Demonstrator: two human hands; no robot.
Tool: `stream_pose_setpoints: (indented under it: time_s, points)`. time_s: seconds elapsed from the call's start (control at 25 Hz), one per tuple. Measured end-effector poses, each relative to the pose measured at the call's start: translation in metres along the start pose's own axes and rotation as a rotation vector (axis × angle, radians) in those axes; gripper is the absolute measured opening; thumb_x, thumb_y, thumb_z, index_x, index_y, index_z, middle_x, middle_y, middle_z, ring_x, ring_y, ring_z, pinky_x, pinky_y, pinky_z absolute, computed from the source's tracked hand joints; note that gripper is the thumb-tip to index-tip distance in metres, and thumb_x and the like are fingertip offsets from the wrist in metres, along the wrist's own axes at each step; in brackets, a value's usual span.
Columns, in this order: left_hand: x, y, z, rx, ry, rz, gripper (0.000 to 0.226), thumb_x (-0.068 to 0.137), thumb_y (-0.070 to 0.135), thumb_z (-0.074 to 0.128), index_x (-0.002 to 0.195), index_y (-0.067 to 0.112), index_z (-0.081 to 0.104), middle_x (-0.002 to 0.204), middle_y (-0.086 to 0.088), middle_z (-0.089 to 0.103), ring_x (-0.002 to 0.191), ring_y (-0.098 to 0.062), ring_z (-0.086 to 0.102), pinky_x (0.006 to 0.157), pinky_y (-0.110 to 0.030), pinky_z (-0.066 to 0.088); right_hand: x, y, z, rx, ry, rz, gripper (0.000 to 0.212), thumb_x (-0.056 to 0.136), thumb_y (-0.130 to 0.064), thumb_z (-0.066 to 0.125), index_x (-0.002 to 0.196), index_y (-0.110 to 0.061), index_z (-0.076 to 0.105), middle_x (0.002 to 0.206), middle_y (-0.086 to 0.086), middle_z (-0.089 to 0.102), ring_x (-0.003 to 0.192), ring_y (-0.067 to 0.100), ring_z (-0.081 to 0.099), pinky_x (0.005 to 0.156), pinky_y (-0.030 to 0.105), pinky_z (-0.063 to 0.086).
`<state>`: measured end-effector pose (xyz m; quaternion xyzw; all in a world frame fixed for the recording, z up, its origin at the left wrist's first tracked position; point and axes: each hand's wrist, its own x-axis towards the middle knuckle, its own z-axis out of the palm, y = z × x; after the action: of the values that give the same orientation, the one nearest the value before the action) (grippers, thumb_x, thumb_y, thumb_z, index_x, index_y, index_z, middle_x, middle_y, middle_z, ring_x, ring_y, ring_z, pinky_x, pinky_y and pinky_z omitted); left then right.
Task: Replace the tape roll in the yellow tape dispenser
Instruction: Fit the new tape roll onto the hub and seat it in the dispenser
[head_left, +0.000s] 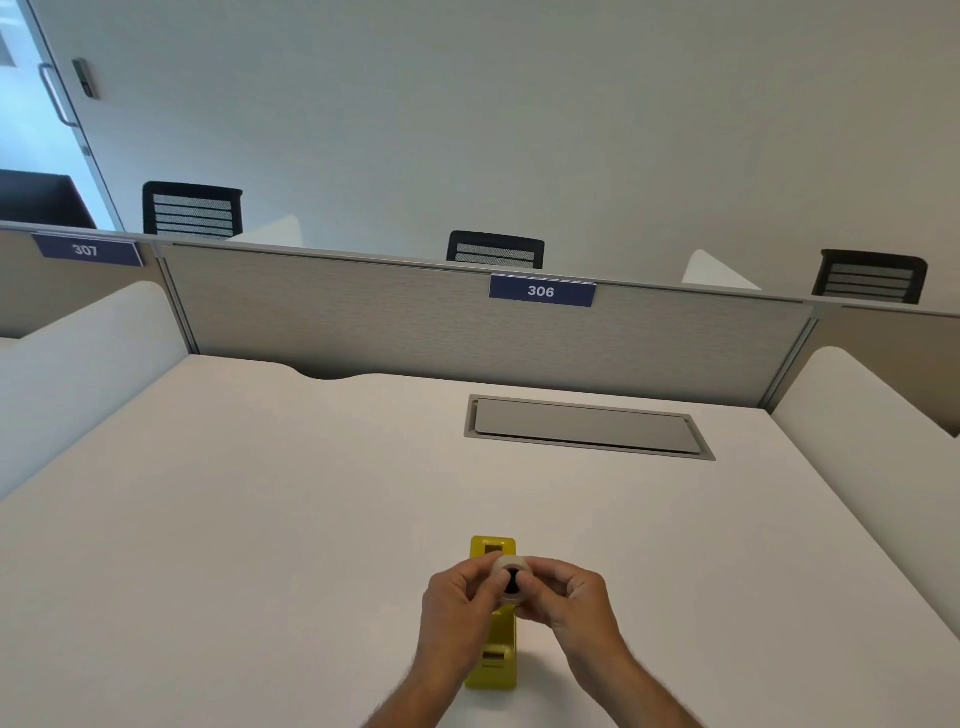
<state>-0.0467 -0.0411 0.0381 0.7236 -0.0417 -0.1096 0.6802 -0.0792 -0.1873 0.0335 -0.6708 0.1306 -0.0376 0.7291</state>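
Observation:
The yellow tape dispenser (493, 660) lies lengthwise on the white desk (260, 519), near the front edge. Both hands hover just above its middle and hide that part. Between them is a clear tape roll (510, 565) with a black core, held upright. My left hand (457, 597) pinches its left side. On the roll's right side sit the fingers of my right hand (566, 597). The dispenser's far end and near end show beyond the hands.
A grey cable hatch (587, 426) is set flush in the desk at the back right. A fabric partition (415, 317) labelled 306 closes the far side, and white side dividers (857, 415) flank the desk. Black chairs stand behind the partition.

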Motion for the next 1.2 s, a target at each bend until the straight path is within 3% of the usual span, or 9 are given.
stream_pose_setpoints:
  time_s: [0.16,0.32,0.48,0.64,0.8,0.88,1.0,1.2]
  points:
    - [0.000,-0.003,0.001,-0.018,0.002,-0.016,0.026,0.092,0.013,0.067,0.095,0.037,0.078,0.091,0.010,0.081,0.089,-0.009,0.076,0.085,-0.033,0.061,-0.001,0.002,-0.001,0.018,-0.004,0.005,0.027,0.076,-0.025,0.076,0.100,-0.014,0.078,0.095,0.010,0.079,0.091,0.028,0.075,0.076,0.036,0.062]
    - [0.000,-0.005,0.000,-0.054,-0.017,-0.043,0.019,0.091,0.014,0.069,0.104,0.025,0.079,0.093,0.008,0.081,0.090,-0.012,0.077,0.084,-0.034,0.062,-0.002,0.004,-0.002,0.023,0.060,0.014,0.019,0.085,-0.009,0.075,0.103,-0.017,0.073,0.094,0.010,0.079,0.088,0.028,0.076,0.070,0.036,0.062]
    - [-0.002,-0.005,0.000,-0.038,0.048,-0.062,0.014,0.087,0.024,0.074,0.098,0.030,0.081,0.088,0.010,0.081,0.086,-0.009,0.077,0.081,-0.031,0.062,-0.002,0.004,0.002,-0.200,0.167,-0.097,0.022,0.086,-0.008,0.075,0.095,-0.028,0.075,0.096,0.001,0.077,0.083,0.017,0.075,0.065,0.036,0.065]
    - [0.002,-0.004,-0.005,0.026,0.134,-0.074,0.017,0.084,0.032,0.077,0.100,0.030,0.080,0.089,0.016,0.080,0.085,-0.005,0.076,0.083,-0.032,0.063,-0.007,0.003,0.013,-0.419,0.094,-0.235,0.032,0.080,-0.018,0.082,0.108,-0.030,0.073,0.107,-0.013,0.067,0.092,0.006,0.070,0.070,0.025,0.063]
    - [0.002,0.000,-0.010,-0.017,0.124,-0.073,0.013,0.087,0.032,0.074,0.097,0.028,0.081,0.093,0.011,0.081,0.089,-0.010,0.076,0.088,-0.040,0.062,-0.006,-0.001,0.023,-0.417,0.125,-0.235,0.037,0.080,-0.013,0.082,0.099,-0.043,0.071,0.097,-0.018,0.075,0.089,0.001,0.071,0.073,0.015,0.058]
    - [0.004,0.002,-0.014,-0.035,0.089,-0.093,0.019,0.094,0.022,0.064,0.090,0.025,0.082,0.094,0.005,0.081,0.093,-0.016,0.075,0.089,-0.043,0.062,-0.005,-0.003,0.024,-0.436,0.107,-0.221,0.035,0.081,-0.015,0.081,0.099,-0.044,0.072,0.095,-0.023,0.074,0.091,-0.001,0.070,0.071,0.010,0.056]
    - [0.006,0.002,-0.019,0.002,0.029,-0.115,0.042,0.086,-0.003,0.055,0.095,0.028,0.082,0.100,0.003,0.080,0.101,-0.019,0.072,0.093,-0.043,0.060,-0.001,-0.003,0.023,-0.495,0.092,-0.195,0.032,0.084,-0.013,0.078,0.109,-0.033,0.073,0.102,-0.013,0.071,0.092,0.004,0.070,0.072,0.014,0.056]
    - [0.010,-0.002,-0.019,0.182,0.045,-0.031,0.038,0.083,0.001,0.067,0.097,0.034,0.080,0.096,0.014,0.080,0.086,-0.002,0.074,0.086,-0.031,0.061,0.004,0.000,0.024,-0.585,0.085,-0.142,0.031,0.087,-0.011,0.074,0.115,-0.025,0.072,0.103,-0.005,0.072,0.094,0.010,0.067,0.084,0.029,0.058]
